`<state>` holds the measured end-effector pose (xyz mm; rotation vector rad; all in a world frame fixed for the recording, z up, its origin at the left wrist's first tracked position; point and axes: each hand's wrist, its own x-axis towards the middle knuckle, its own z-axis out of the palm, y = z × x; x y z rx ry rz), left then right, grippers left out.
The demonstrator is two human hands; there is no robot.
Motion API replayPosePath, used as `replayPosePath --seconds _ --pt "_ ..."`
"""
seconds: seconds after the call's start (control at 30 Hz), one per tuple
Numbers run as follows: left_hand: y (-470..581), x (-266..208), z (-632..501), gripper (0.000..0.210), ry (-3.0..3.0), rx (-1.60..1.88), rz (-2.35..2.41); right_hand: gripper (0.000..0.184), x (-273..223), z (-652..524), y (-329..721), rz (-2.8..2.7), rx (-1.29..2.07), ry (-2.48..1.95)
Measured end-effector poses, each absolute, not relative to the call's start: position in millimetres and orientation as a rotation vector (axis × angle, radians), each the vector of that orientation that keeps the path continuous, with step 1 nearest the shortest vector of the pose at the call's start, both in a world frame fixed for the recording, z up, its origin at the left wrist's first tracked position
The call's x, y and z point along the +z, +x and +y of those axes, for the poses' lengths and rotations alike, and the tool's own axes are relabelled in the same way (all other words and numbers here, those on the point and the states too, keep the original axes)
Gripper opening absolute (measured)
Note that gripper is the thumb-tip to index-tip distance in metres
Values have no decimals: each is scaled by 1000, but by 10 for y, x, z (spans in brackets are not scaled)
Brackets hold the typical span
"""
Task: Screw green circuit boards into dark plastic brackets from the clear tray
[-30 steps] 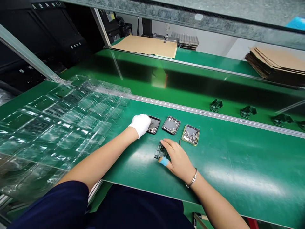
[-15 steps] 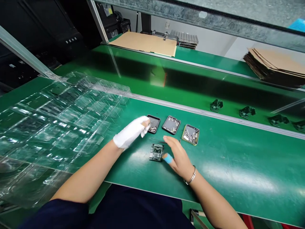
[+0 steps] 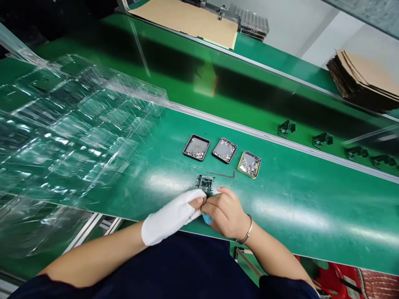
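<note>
My left hand (image 3: 177, 214), in a white glove with bare fingertips, meets my right hand (image 3: 225, 211) close to the table's front edge. Both are closed, fingertips pinched together; whatever lies between them is too small or hidden to name. Blue tape wraps a right-hand digit. Just beyond the fingers lies a green circuit board assembly (image 3: 205, 183), its near side partly covered by the hands. An L-shaped hex key (image 3: 220, 174) rests behind it. Farther back are three shallow trays holding small shiny metal parts: the left tray (image 3: 196, 148), the middle tray (image 3: 224, 150) and the right tray (image 3: 249, 164).
Stacked transparent plastic blister trays (image 3: 84, 124) cover the table's left side. Several dark board assemblies (image 3: 286, 128) stand in a row beyond the metal rail (image 3: 218, 120). Cardboard sheets (image 3: 187, 20) and a cardboard stack (image 3: 364, 83) lie on the rear ledge.
My left hand has left the left tray and come back toward me. My right hand has moved nearer and closed, and the two now meet. The head view has tilted downward.
</note>
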<state>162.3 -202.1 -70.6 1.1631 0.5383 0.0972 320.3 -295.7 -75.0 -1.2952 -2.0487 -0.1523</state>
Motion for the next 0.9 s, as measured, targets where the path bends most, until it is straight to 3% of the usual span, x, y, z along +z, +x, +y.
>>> replayPosePath --seconds 0.13,0.23,0.3,0.5,0.9 --pt "1586 -804 -1859 28 1602 392 709 12 -753 -2926 3401 -1829 27 -1468" --pt "1673 -960 -1742 58 2027 491 681 9 -793 -2865 3556 -1562 183 -1620" --pt "1762 -1054 -1714 67 2191 417 631 8 -842 -2828 3585 -1506 293 -1649" --pt "1847 -1085 -1772 41 2076 400 596 7 -961 -2798 3441 -1576 413 -1644" --pt "1832 -1073 -1860 43 2176 450 565 7 -991 -2802 3367 -1620 412 -1620"
